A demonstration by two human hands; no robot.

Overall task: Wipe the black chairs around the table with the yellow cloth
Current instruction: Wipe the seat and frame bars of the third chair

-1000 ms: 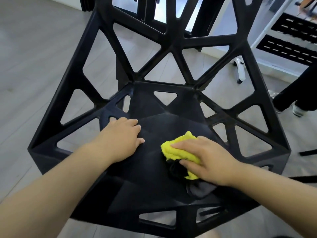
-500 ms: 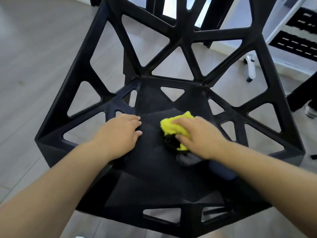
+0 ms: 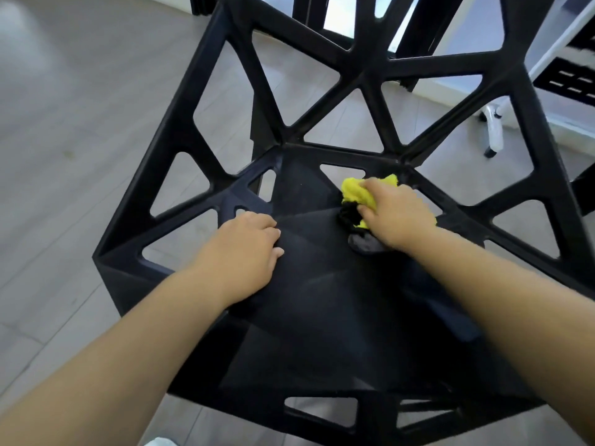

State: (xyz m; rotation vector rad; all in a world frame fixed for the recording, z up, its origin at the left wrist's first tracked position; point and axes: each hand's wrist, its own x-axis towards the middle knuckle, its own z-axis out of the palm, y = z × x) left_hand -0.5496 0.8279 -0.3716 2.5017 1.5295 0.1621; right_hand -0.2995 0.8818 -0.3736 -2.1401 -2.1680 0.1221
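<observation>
Where the seat [image 3: 322, 300] meets the backrest, toward the seat's rear right corner, the yellow cloth [image 3: 355, 192] lies bunched on the black chair [image 3: 367, 69]. Right hand [image 3: 397, 217]: palm down on the cloth, fingers curled over the bundle and gripping it, pressing it to the seat just in front of the rear edge. Cloth: bright yellow on the upper folds, with a black part showing under the fingers and a grey fold sticking out below the hand, toward the seat's middle. Left hand [image 3: 246, 252]: resting palm down on the seat near its left edge, well apart from the cloth, fingers loosely bent with their tips on the surface, holding nothing. Both forearms are bare and reach in across the seat's front edge. Chair: matt black, a solid faceted seat ringed by a frame of struts with triangular openings, the backrest and both sides built the same way. Floor [image 3: 80, 123]: grey wood-look planks, visible around the chair and through its openings. White castor leg [image 3: 494, 130]: on the floor beyond the chair's right side, partly hidden by a strut.
</observation>
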